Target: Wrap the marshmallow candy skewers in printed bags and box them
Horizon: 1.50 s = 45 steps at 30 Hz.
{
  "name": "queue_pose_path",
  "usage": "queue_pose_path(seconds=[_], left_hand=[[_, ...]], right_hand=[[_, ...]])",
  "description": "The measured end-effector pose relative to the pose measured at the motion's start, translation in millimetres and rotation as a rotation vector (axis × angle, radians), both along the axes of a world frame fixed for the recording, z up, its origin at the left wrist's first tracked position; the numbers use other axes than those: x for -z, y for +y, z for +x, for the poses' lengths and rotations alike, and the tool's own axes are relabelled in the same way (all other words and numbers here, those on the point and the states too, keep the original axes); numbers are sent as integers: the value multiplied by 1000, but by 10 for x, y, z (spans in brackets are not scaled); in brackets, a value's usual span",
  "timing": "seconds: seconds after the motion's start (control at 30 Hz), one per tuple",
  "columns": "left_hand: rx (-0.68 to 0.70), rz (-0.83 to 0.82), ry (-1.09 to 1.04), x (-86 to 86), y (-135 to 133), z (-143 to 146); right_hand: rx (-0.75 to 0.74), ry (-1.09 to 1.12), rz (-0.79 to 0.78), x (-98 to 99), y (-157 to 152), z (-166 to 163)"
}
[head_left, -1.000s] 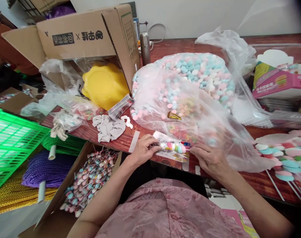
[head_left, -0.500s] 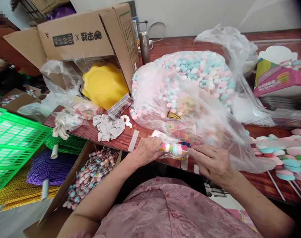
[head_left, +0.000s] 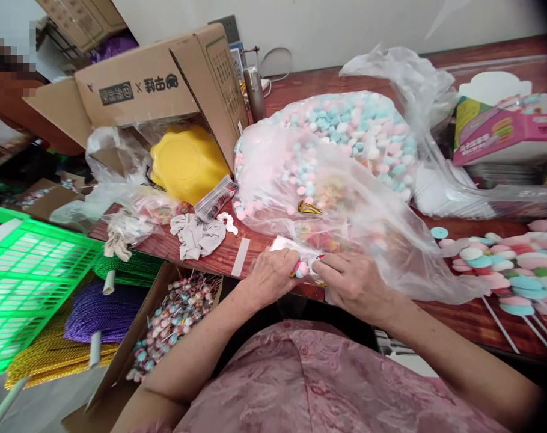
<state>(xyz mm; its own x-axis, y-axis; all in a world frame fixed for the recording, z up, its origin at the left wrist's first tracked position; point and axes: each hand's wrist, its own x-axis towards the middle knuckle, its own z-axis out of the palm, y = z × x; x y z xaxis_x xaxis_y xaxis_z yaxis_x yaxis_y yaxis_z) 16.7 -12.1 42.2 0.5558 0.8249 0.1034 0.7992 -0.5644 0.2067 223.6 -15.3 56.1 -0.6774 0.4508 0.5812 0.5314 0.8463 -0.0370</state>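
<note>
At the table's front edge, my left hand point(head_left: 273, 278) is closed around a small marshmallow skewer point(head_left: 302, 269) with pink and pale pieces in clear wrapping. My right hand point(head_left: 352, 285) pinches its right end, where a bit of blue and red shows between the fingertips. Most of the skewer is hidden by both hands. Just behind them lies white packaging point(head_left: 286, 244). A gold twist tie point(head_left: 309, 208) rests on the large clear bag of marshmallows point(head_left: 359, 129) beyond my hands.
Left of the bag are a crumpled grey cloth point(head_left: 196, 236), a yellow tub point(head_left: 187, 162) and a cardboard box point(head_left: 142, 78). Marshmallow sticks point(head_left: 521, 282) lie at the right. Below left stand a carton of small wrapped sweets point(head_left: 178, 319) and a green basket point(head_left: 34, 288).
My right hand has moved left, close to my left hand, and now covers most of the skewer that showed between them. The view has shifted slightly.
</note>
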Motion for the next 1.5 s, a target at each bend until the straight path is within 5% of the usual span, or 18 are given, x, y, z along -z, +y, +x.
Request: queue_pose_path(seconds=[0.37,0.53,0.77,0.97,1.1,1.33,1.5], left_hand=[[-147,-400,0,-191,-114,37],[-112,-507,-210,-165,-107,49],[-171,-551,-463,-116,-106,79],[-123,-803,-813,-176,-154,-104],[-146,-986,-841,-180,-168,-240],[-326,-728,-1057,17,-289,-179],[-526,-709,-1373,9,-266,-106]], right_hand=[[-116,-95,-65,224,301,32],[-217,-139,-115,175,230,-88],[-189,103,-360,160,170,-150],[-213,147,-461,157,227,20],[-172,117,-410,148,267,50],[-162,153,-299,147,225,-267],[-46,610,-686,104,119,-554]])
